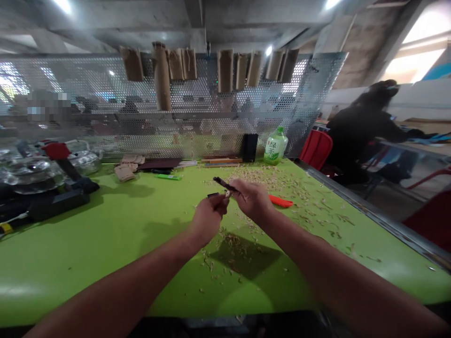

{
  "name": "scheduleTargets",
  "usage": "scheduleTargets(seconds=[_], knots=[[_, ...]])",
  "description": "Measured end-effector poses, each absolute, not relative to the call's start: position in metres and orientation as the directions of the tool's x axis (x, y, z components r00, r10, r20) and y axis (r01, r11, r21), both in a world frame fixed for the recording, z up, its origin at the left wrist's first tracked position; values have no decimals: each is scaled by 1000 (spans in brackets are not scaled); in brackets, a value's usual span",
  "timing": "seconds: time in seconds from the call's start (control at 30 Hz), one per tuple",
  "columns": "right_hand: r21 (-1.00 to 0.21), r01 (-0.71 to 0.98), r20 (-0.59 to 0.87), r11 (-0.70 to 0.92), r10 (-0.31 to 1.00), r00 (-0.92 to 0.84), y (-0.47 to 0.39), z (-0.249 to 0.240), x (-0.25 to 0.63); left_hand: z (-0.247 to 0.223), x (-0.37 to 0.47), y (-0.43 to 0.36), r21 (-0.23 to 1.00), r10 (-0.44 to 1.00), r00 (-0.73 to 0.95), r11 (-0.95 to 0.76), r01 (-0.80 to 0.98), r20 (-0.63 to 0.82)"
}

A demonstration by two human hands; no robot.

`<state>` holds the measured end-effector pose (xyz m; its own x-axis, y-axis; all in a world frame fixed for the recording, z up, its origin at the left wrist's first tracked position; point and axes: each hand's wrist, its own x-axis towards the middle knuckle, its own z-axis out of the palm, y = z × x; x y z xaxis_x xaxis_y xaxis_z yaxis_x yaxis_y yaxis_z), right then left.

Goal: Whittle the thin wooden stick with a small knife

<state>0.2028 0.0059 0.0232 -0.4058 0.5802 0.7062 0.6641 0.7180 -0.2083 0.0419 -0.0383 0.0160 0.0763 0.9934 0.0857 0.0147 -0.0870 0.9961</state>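
Observation:
In the middle of the view, above the green table, my two hands work close together. My right hand (252,199) is closed on a dark, thin, flat strip (221,182) that sticks out to the left past the fingertips. My left hand (210,216) pinches a small pale piece of wood (228,193), mostly hidden by the fingers. A short dark edge (212,194) shows behind the left knuckles; what it belongs to is unclear. An orange ribbed knife handle (281,201) shows beyond my right wrist, which hides its other end.
Wood shavings (243,251) litter the green table (116,244). Behind are a green knife (168,177), brown sheets (160,164), wooden pieces (126,170), a black box (250,147) and a green-tea bottle (276,146). A dark red-topped tool (66,171) stands left; a person (366,126) sits right.

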Motion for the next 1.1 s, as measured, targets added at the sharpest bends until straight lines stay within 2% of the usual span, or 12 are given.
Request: scheduleTargets(seconds=[0.2,0.37,0.53,0.8,0.97,1.1], knots=[[-222,652,717,725,574,-394,5,24,203,18,40,-37,997,997,33,-67,-49,69],[-236,635,703,736,580,-411,4,24,202,17,41,-38,995,994,55,-98,29,97],[-222,640,699,736,577,-422,3,23,202,16,41,-36,995,996,27,-85,-49,86],[-218,624,715,750,558,-421,4,23,201,17,42,-37,994,994,28,-105,-35,106],[-194,638,691,745,565,-450,2,23,198,13,45,-39,991,991,41,-127,45,125],[-211,620,663,756,577,-477,0,21,199,12,42,-35,996,995,40,-88,-24,89]])
